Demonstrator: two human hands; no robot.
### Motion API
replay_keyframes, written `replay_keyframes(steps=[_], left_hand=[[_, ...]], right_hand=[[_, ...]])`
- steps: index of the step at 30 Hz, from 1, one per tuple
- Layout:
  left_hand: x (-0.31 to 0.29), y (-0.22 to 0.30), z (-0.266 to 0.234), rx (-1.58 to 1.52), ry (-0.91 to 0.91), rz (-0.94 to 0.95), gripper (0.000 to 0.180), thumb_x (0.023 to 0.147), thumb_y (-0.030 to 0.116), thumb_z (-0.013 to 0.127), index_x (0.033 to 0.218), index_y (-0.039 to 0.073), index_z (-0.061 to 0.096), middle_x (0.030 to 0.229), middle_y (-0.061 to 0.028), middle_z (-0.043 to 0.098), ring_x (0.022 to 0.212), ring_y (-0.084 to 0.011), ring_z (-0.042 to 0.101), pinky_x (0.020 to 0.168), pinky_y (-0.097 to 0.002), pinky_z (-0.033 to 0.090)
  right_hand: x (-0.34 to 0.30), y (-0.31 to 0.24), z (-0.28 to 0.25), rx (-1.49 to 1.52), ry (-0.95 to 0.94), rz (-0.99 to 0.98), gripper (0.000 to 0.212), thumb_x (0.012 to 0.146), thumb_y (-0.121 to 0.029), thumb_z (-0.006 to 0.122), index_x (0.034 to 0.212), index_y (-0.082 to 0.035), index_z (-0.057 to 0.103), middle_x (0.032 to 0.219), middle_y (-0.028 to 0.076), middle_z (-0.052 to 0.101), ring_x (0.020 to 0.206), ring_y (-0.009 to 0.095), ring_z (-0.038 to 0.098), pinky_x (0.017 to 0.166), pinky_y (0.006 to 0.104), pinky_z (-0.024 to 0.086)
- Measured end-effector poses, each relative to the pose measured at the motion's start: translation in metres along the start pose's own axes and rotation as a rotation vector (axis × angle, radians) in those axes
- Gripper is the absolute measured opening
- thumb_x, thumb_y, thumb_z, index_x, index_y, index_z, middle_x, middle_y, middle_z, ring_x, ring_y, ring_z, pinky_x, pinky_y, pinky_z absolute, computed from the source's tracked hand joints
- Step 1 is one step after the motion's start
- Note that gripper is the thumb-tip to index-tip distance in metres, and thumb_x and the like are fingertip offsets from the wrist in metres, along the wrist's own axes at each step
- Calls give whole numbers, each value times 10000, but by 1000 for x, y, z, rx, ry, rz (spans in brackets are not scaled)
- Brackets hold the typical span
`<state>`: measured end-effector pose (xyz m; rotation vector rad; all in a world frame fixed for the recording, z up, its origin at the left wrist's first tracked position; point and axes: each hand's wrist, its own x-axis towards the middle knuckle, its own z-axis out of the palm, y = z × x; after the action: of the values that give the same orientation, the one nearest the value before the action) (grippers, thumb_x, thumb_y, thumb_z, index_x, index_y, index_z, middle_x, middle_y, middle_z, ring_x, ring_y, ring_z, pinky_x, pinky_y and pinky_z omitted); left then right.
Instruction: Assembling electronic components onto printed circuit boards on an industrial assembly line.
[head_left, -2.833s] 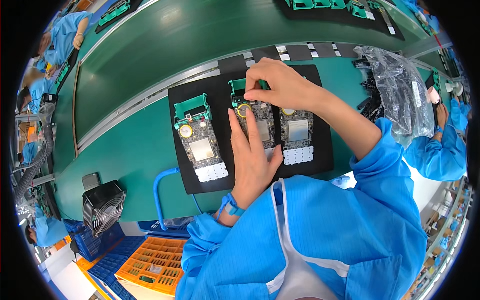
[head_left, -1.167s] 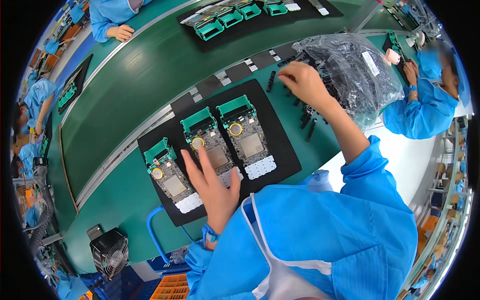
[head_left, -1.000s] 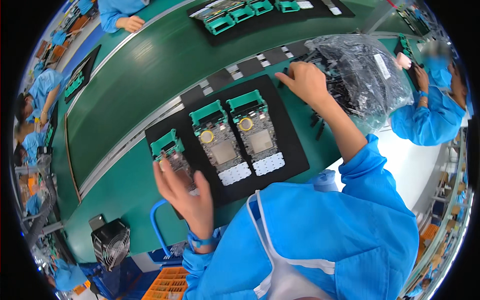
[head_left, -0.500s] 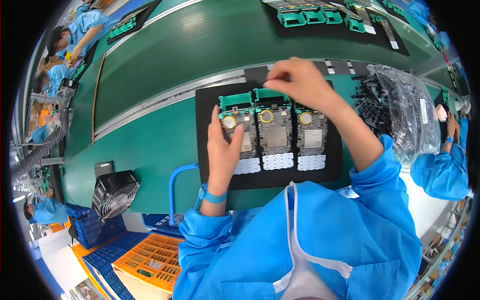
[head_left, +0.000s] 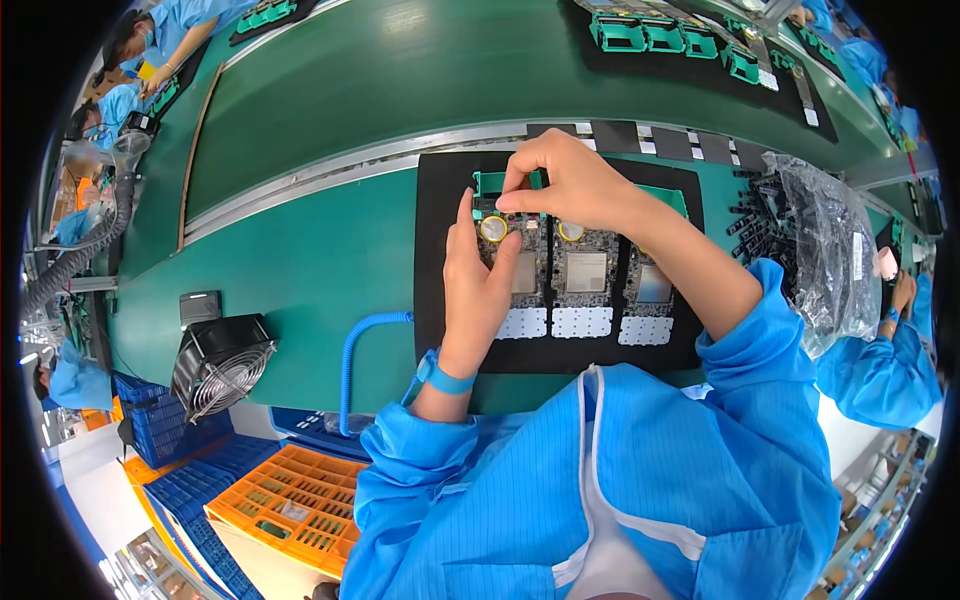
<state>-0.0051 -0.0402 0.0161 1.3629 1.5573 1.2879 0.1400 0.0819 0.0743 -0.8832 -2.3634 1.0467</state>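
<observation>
Three circuit boards lie side by side on a black mat (head_left: 433,335), each with a silver square plate and a white perforated strip at its near end. Over the left board (head_left: 530,280), my left hand (head_left: 472,295) rests with thumb and forefinger stretched apart, along its left side and by its round yellow-rimmed cell (head_left: 494,229). My right hand (head_left: 575,185) reaches across the middle board (head_left: 586,285) and pinches at the left board's green plastic frame (head_left: 489,183). Whatever sits between its fingertips is hidden. The right board (head_left: 650,290) lies partly under my right forearm.
A black fan (head_left: 222,365) with a wire guard stands on the left of the green bench. A blue coiled cord (head_left: 352,365) runs down beside the mat. Black parts (head_left: 760,220) and a clear plastic bag (head_left: 835,260) lie right. More green-framed boards (head_left: 665,38) sit beyond the rail.
My right hand has moved left and nearer, from above the middle board's green frame to the left board's frame. My left hand stays at the left board. The whole view has shifted slightly.
</observation>
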Motion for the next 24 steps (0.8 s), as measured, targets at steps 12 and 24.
replay_keyframes(steps=[12,24], left_hand=[[-5,1,3,39,39,62,657,888,112,669,1456,-11,362,1076,-183,568,951,-301,615,786,-372,499],[6,-2,1,17,31,44,654,884,135,687,1448,4,384,1104,-184,578,985,-315,613,830,-393,494]], right_hand=[[2,0,-7,198,-161,155,291,767,-270,799,749,-10,670,718,68,658,693,159,595,657,318,451],[0,7,-17,-149,-16,104,425,792,-362,796,1009,-36,631,1001,114,620,970,214,564,839,344,444]])
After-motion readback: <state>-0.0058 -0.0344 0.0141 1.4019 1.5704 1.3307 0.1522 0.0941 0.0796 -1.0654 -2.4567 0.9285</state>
